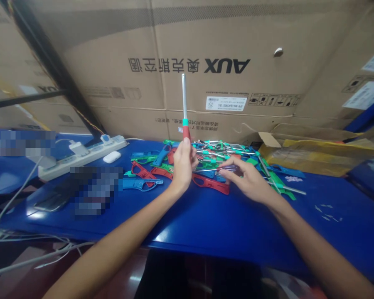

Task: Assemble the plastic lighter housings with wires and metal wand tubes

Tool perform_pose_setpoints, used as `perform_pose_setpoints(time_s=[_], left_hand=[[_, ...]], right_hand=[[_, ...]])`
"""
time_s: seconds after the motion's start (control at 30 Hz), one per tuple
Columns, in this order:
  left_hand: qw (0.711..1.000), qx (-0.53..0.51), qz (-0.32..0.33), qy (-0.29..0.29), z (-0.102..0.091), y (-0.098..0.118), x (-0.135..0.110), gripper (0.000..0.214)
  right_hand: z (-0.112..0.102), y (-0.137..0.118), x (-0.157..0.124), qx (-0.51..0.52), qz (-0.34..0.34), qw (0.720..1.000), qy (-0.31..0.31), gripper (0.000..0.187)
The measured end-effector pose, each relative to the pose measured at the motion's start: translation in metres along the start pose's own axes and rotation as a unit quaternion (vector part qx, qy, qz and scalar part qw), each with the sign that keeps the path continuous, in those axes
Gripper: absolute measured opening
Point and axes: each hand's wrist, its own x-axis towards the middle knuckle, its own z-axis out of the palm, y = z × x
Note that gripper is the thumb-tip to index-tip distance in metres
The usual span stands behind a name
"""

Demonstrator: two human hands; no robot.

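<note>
left hand (183, 162) gripping screwdriver (184, 109) upright, right hand (247, 178) pinching rods (226, 168); power strip (84, 153) left

Blue table (205, 220) — stacked cardboard boxes (205, 50) behind, dim light

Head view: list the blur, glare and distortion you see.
Head view: pixelated patches hide things left of the power strip; white glare streaks the blue table; wide-angle bending curves the cardboard box; the left hand and its screwdriver look sharp.
</note>
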Motion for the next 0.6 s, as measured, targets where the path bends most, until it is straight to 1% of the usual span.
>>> perform_pose_setpoints(time_s=[0.1, 0.2, 0.27, 0.33, 0.4, 0.47, 0.53, 0.6], left_hand=[[1.000, -0.001, 0.000, 0.009, 0.000, -0.001, 0.000, 0.043], [1.000, -0.011, -0.003, 0.016, -0.003, -0.001, 0.002, 0.040], [1.000, -0.017, 0.001, 0.018, -0.003, 0.000, 0.004, 0.040], [1.000, -0.021, 0.008, 0.017, -0.003, 0.004, 0.005, 0.040], [1.000, -0.026, 0.010, 0.015, -0.002, 0.007, 0.005, 0.042], [0.999, -0.030, 0.011, 0.014, -0.001, 0.011, 0.005, 0.043], [0.999, -0.030, 0.013, 0.015, 0.000, 0.012, 0.004, 0.044], [0.999, -0.026, 0.014, 0.014, 0.001, 0.013, 0.002, 0.043]], right_hand=[[0.001, 0.000, 0.000, -0.068, 0.003, 0.997, 0.027, 0.031], [0.005, 0.001, 0.001, -0.106, 0.010, 0.994, 0.016, 0.042], [0.008, 0.003, 0.001, -0.104, 0.002, 0.995, -0.003, 0.045], [0.010, 0.005, 0.001, -0.074, -0.019, 0.997, -0.014, 0.034], [0.012, 0.008, 0.001, -0.044, -0.044, 0.998, 0.002, 0.021], [0.014, 0.010, 0.001, -0.039, -0.070, 0.996, 0.043, 0.018], [0.015, 0.010, 0.000, -0.061, -0.101, 0.990, 0.079, 0.015], [0.015, 0.009, 0.000, -0.089, -0.114, 0.985, 0.093, 0.014]])
